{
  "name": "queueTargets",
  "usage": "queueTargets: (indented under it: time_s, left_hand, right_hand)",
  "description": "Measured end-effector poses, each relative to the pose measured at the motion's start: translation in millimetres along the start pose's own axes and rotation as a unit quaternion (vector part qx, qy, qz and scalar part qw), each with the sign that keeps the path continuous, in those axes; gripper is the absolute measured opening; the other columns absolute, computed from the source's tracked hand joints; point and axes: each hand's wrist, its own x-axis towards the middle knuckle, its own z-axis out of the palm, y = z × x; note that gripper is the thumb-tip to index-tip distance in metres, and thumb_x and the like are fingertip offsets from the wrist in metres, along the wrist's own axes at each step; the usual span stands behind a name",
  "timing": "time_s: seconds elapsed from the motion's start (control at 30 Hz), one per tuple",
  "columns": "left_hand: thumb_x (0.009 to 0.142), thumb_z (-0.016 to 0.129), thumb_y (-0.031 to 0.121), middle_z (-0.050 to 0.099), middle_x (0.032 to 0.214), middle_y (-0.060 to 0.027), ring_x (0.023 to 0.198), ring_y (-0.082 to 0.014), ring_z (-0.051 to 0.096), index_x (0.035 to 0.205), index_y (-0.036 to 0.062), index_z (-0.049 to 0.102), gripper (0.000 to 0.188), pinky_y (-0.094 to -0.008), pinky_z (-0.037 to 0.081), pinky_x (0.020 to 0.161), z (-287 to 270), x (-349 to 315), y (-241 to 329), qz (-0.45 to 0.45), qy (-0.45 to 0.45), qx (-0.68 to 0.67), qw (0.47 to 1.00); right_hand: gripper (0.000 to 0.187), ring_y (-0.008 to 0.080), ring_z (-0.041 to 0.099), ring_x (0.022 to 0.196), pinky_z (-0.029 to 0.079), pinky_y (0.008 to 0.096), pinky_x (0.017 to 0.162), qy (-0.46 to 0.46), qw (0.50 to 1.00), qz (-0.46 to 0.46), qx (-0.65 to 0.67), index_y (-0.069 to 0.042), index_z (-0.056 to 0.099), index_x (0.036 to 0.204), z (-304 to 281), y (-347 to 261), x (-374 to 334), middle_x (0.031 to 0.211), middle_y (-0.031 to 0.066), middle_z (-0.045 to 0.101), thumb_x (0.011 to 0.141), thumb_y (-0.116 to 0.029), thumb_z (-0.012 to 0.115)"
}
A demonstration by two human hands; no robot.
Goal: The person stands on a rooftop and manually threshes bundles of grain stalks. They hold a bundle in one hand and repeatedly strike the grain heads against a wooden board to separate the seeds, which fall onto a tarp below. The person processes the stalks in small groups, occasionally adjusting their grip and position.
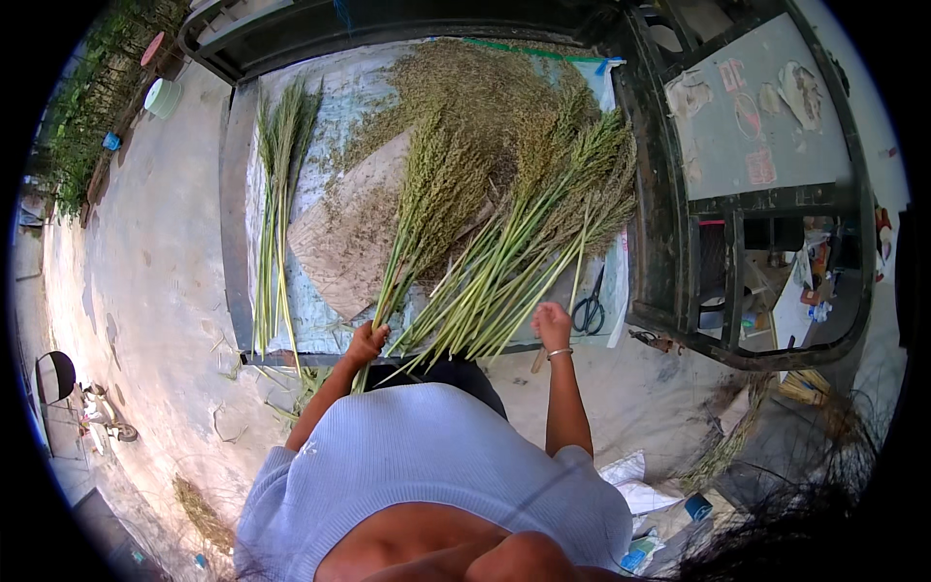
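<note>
My left hand (367, 342) is closed round the lower stems of a bundle of broomcorn stalks (427, 204), whose bushy green-brown seed heads point away from me over the truck-bed-like platform. To the right, my right hand (551, 325), with a bracelet at the wrist, is closed in a fist at the platform's near edge; whether anything is inside cannot be seen. A larger pile of broomcorn stalks (504, 262) fans out between and beyond my hands, cut ends toward me. Beside my right hand lie dark-handled scissors (589, 312).
Thinner stalks (279, 204) lie on the left of the pale sheet (339, 97). Loose seed (456, 82) is heaped at the back, partly on a brown board (339, 233). A dark metal frame (669, 194) borders the right. Plant scraps (301, 393) litter the concrete ground.
</note>
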Motion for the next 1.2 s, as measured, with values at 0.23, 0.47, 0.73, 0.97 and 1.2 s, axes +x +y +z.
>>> queueTargets:
  time_s: [0.23, 0.47, 0.73, 0.97, 1.2]
  left_hand:
    - [0.089, 0.042, 0.047, 0.044, 0.06, 0.0022, 0.045, -0.0074, 0.038, 0.092, 0.0074, 0.057, 0.043, -0.0227, 0.032, 0.04, 0.8, -22.3, 38.7, -0.037, -0.063, 0.009, 0.997]
    - [0.089, 0.031, 0.057, 0.049, 0.067, -0.0011, 0.048, -0.0101, 0.042, 0.097, 0.0045, 0.056, 0.058, -0.0246, 0.038, 0.042, 8.2, -28.2, 62.3, -0.091, -0.064, -0.025, 0.994]
    - [0.09, 0.04, 0.048, 0.047, 0.06, -0.0014, 0.045, -0.0094, 0.041, 0.092, 0.0048, 0.056, 0.047, -0.0239, 0.036, 0.039, 6.2, -24.5, 66.8, -0.093, 0.023, 0.004, 0.995]
    - [0.088, 0.048, 0.043, 0.039, 0.048, 0.0024, 0.035, -0.008, 0.036, 0.072, 0.0083, 0.047, 0.038, -0.0245, 0.028, 0.032, 13.3, -1.7, 27.7, -0.071, 0.097, 0.083, 0.989]
    - [0.086, 0.056, 0.035, 0.04, 0.047, 0.0038, 0.035, -0.0068, 0.035, 0.078, 0.008, 0.052, 0.029, -0.0257, 0.028, 0.032, 21.8, -2.9, 20.4, -0.062, 0.104, 0.073, 0.99]
  right_hand:
    - [0.01, 0.0129, 0.058, 0.056, 0.046, 0.0253, 0.053, 0.233, 0.952, -0.183, -0.079, -0.001, 0.058, 0.085, -39.6, -13.6, 32.2, 0.067, 0.0056, 0.06, 0.081, -0.011, 0.057]
    - [0.047, 0.0328, 0.061, 0.081, 0.049, 0.0421, 0.071, 0.225, 0.865, 0.14, -0.425, 0.0, 0.058, 0.093, -112.9, 95.6, 88.7, 0.085, 0.0158, 0.063, 0.069, -0.04, 0.068]
    - [0.038, 0.0365, 0.056, 0.088, 0.05, 0.0434, 0.07, 0.199, 0.872, 0.207, -0.397, -0.001, 0.052, 0.096, -53.3, 104.3, 65.3, 0.108, 0.0224, 0.049, 0.068, -0.023, 0.065]
    - [0.03, 0.0338, 0.057, 0.077, 0.047, 0.0387, 0.073, 0.344, 0.836, 0.001, -0.427, -0.002, 0.054, 0.084, -75.7, 120.3, 82.3, 0.084, 0.0155, 0.058, 0.071, -0.028, 0.065]
    - [0.043, 0.0371, 0.057, 0.07, 0.046, 0.0452, 0.063, 0.161, 0.94, 0.015, -0.301, -0.001, 0.053, 0.078, -57.9, 98.0, 84.3, 0.073, 0.0149, 0.06, 0.072, -0.042, 0.065]
